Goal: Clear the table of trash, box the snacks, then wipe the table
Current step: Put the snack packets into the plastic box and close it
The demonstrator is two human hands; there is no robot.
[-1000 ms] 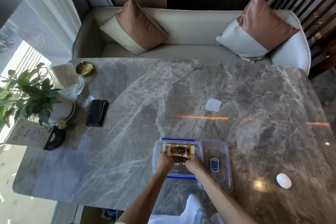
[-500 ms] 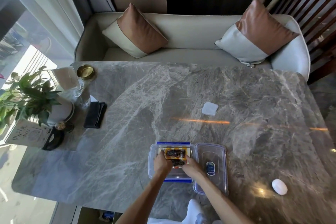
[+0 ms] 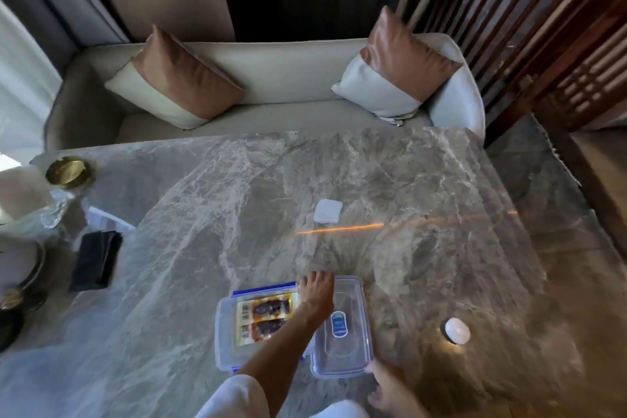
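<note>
Hands moved off the orange snack packets (image 3: 264, 316): left hand (image 3: 317, 293) fingers (image 3: 320, 276) splayed on the clear plastic lid (image 3: 342, 346), right hand (image 3: 386, 383) grip unclear. Boxing's nearly done, close it next.

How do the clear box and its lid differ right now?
The box holds snack packets; the lid beside it lies bare. The lid bears a blue oval sticker; the box shows a blue clip along its far edge. The box sits left, the lid right. Both are clear plastic rounded rectangles on the marble table.
</note>
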